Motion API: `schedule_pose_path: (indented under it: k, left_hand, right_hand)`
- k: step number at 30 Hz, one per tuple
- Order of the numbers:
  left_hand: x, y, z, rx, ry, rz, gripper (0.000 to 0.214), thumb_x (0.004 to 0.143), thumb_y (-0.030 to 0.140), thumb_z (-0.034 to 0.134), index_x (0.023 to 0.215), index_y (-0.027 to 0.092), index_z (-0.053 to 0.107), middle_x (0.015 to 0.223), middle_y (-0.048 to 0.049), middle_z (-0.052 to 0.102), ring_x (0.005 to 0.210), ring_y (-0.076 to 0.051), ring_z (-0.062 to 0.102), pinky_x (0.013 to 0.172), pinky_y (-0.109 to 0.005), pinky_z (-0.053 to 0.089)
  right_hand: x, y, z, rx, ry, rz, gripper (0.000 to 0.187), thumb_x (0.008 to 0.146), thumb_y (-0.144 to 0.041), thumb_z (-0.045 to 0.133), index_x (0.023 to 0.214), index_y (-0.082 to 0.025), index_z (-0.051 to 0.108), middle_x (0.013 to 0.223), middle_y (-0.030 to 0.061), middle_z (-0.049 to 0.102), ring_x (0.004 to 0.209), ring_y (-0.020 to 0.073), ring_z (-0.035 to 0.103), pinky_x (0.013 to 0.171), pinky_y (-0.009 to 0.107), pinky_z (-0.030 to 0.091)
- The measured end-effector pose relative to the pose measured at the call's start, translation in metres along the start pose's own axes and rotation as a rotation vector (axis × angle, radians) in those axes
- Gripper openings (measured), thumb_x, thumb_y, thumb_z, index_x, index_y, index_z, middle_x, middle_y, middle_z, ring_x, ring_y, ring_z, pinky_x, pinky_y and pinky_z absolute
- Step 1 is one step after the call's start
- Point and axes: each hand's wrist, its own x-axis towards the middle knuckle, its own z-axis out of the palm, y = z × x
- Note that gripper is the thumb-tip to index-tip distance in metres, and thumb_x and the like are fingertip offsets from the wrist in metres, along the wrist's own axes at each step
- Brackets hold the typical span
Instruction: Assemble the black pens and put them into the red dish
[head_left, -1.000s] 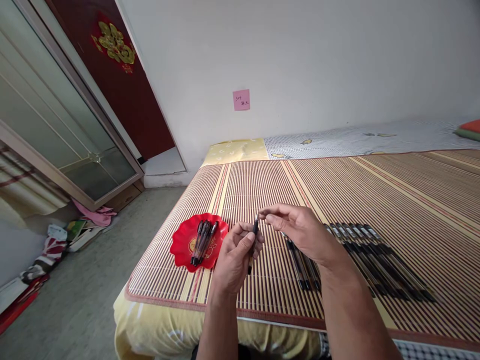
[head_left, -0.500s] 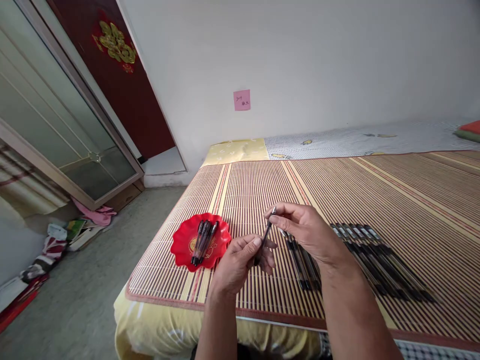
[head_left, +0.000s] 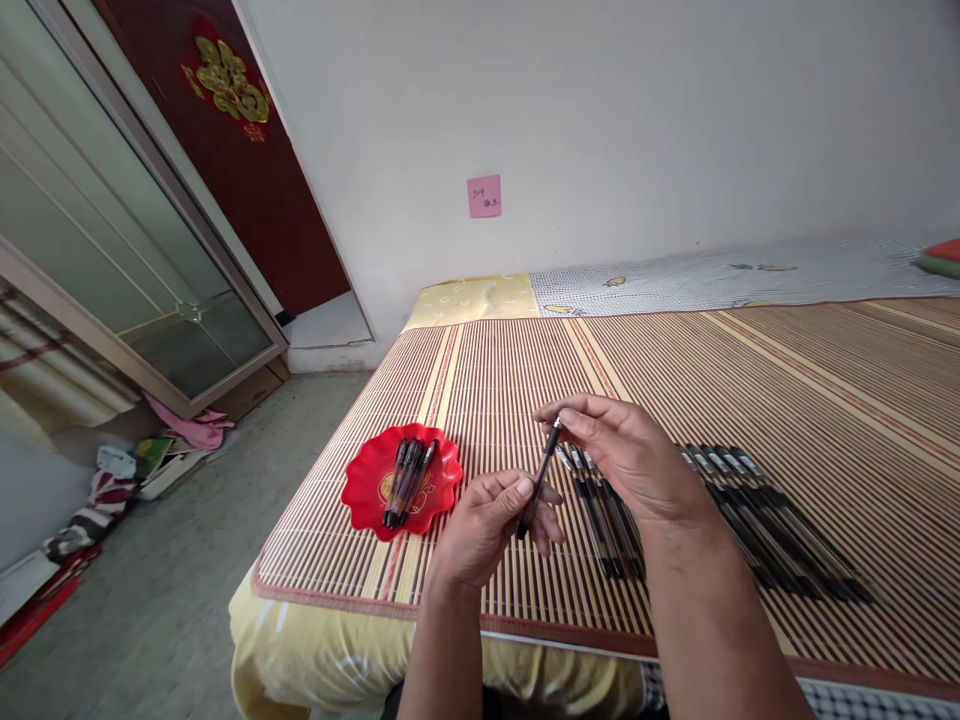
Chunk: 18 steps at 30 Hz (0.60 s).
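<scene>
A slim pen [head_left: 546, 460] with a dark barrel is held up at a slant between my hands, its pale tip pointing upward. My left hand [head_left: 480, 525] pinches the lower barrel between thumb and fingers. At the upper end, the thumb and fingertips of my right hand [head_left: 634, 455] close on the tip. Several pens [head_left: 600, 525] lie side by side under and beside my right hand, partly covered by it. Farther right, another row of pens [head_left: 780, 530] is partly hidden behind my right wrist. Left of my hands, several capped pens [head_left: 409, 485] rest in a red scalloped plate [head_left: 358, 490].
A striped bamboo mat [head_left: 517, 375] covers the bed, with yellow bedding [head_left: 337, 640] hanging over the front edge. A pink note [head_left: 484, 196] is stuck to the wall behind. Bags and papers [head_left: 112, 490] lie on the floor at left, near a glazed door [head_left: 142, 230].
Both hands and the pen have shifted slightly to the right. More of the pen's dark upper section shows between my hands. The plate and the laid-out pens stay put.
</scene>
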Motion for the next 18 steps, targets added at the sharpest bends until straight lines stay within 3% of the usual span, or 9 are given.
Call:
schedule_pose_path:
  k: [5,11,14,18]
  left_hand:
    - [-0.001,-0.0007,0.0011,0.014,-0.001,-0.001,0.031,0.096,0.04,0.066,0.093,0.011,0.076,0.068,-0.0073,0.074,0.051,-0.011,0.062,0.053,-0.021,0.042]
    - [-0.0005,-0.001,0.0004,0.015,0.002,0.013,0.03,0.095,0.04,0.067,0.093,0.011,0.075,0.068,-0.007,0.074,0.05,-0.011,0.061,0.051,-0.021,0.042]
    - [-0.0001,-0.0013,0.0006,0.016,-0.001,0.014,0.032,0.095,0.041,0.068,0.091,0.011,0.075,0.068,-0.0078,0.075,0.05,-0.011,0.061,0.051,-0.021,0.041]
    - [-0.0001,-0.0017,0.0016,0.014,-0.006,0.006,0.033,0.093,0.042,0.069,0.09,0.01,0.074,0.068,-0.0085,0.076,0.049,-0.011,0.062,0.051,-0.02,0.041]
  right_hand:
    - [0.0019,0.0014,0.0012,0.002,0.067,0.05,0.021,0.081,-0.045,0.082,0.086,-0.025,0.079,0.091,0.0039,0.075,0.091,0.0205,0.066,0.09,0.038,0.052]
    - [-0.0008,-0.0008,-0.0012,-0.006,0.007,0.019,0.025,0.096,-0.046,0.065,0.102,-0.027,0.08,0.113,0.0073,0.076,0.111,0.0254,0.067,0.106,0.047,0.046]
    - [-0.0008,-0.001,-0.0024,0.005,-0.014,0.032,0.019,0.091,-0.04,0.072,0.101,-0.027,0.081,0.109,0.0061,0.077,0.112,0.0248,0.067,0.108,0.045,0.044]
    - [0.002,0.0007,-0.0015,0.01,0.056,0.08,0.021,0.078,-0.043,0.084,0.085,-0.025,0.078,0.094,0.0044,0.076,0.098,0.0236,0.067,0.101,0.043,0.047]
